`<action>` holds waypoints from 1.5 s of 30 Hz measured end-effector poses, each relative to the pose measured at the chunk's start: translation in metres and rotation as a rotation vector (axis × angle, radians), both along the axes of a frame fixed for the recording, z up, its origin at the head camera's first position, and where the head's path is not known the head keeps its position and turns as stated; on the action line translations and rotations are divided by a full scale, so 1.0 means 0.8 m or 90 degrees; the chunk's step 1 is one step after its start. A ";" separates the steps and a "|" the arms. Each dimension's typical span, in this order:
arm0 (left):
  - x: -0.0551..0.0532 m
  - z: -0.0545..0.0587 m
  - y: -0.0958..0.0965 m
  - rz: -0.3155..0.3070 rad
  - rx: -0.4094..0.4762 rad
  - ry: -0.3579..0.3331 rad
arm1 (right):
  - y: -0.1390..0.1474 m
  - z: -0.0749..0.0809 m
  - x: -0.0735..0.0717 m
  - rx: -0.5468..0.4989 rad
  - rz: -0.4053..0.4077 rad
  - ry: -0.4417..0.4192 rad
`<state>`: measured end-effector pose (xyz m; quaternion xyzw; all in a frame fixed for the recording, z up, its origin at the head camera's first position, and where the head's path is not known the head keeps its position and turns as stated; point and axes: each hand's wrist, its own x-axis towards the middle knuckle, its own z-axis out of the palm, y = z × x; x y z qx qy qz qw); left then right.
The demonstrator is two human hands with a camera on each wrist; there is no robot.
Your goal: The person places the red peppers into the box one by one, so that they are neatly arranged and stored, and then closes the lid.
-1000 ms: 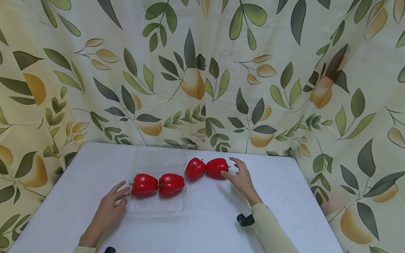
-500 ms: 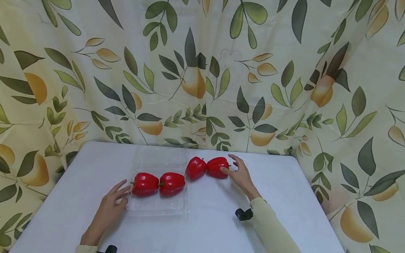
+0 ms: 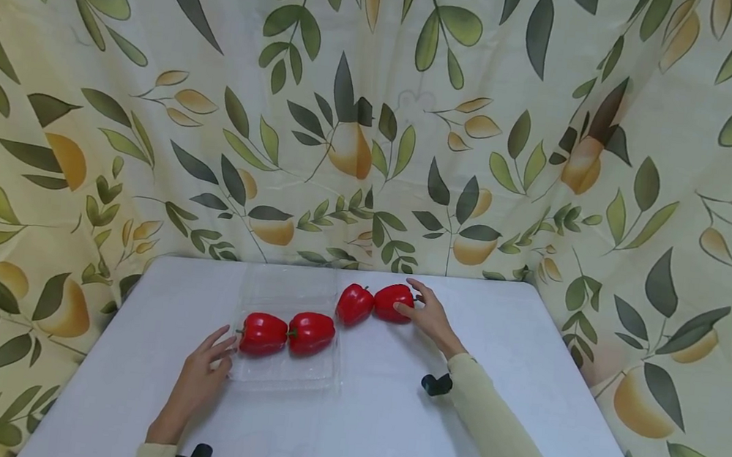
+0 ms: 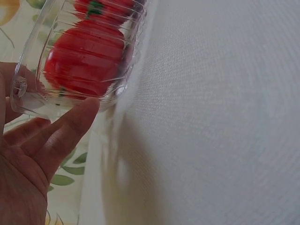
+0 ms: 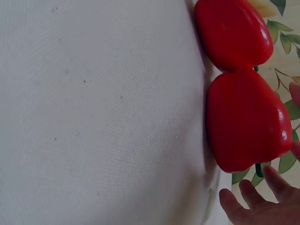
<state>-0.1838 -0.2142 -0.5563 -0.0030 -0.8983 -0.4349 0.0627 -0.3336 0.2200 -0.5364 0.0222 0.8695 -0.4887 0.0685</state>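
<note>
In the head view, two red bell peppers (image 3: pixel 264 334) (image 3: pixel 312 334) lie in a clear plastic container (image 3: pixel 282 376). My left hand (image 3: pixel 201 378) is at the container's left end with fingers spread. The left wrist view shows a fingertip of that hand (image 4: pixel 51 140) at the container's clear wall (image 4: pixel 28 98), near a pepper (image 4: pixel 84 61). Two more red bell peppers (image 3: pixel 355 305) (image 3: pixel 392 303) lie side by side on the table, right of the container. My right hand (image 3: pixel 431 319) reaches round the rightmost pepper's stem end, fingers apart; whether they touch it I cannot tell.
The container's clear lid half (image 3: pixel 288 283) lies folded back behind the peppers. A white cloth covers the table (image 3: pixel 374 420). A leaf-patterned curtain (image 3: pixel 364 243) hangs right behind the table's back edge. Each wrist wears a black camera (image 3: pixel 437 385).
My right hand has shifted slightly left, closer round the rightmost pepper. The left hand, the container and the peppers stay about where they were.
</note>
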 end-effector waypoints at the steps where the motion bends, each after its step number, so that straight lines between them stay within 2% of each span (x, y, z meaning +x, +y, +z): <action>1: 0.000 0.000 0.000 0.000 0.000 0.000 | 0.000 -0.001 -0.001 0.001 0.001 0.001; 9: -0.001 0.002 0.001 -0.006 0.006 -0.003 | -0.002 -0.005 -0.009 -0.016 -0.003 -0.014; 17: 0.001 0.001 0.000 -0.003 0.004 -0.006 | -0.007 -0.012 -0.005 -0.015 -0.004 -0.033; 26: 0.000 0.000 -0.001 -0.001 0.000 0.001 | -0.009 -0.016 -0.004 -0.004 -0.022 -0.013; 37: -0.003 -0.002 0.001 -0.009 -0.003 0.026 | 0.000 -0.002 0.010 0.008 -0.067 0.011; 45: -0.002 -0.002 -0.002 -0.003 -0.007 0.030 | 0.004 0.006 0.021 -0.009 -0.078 0.028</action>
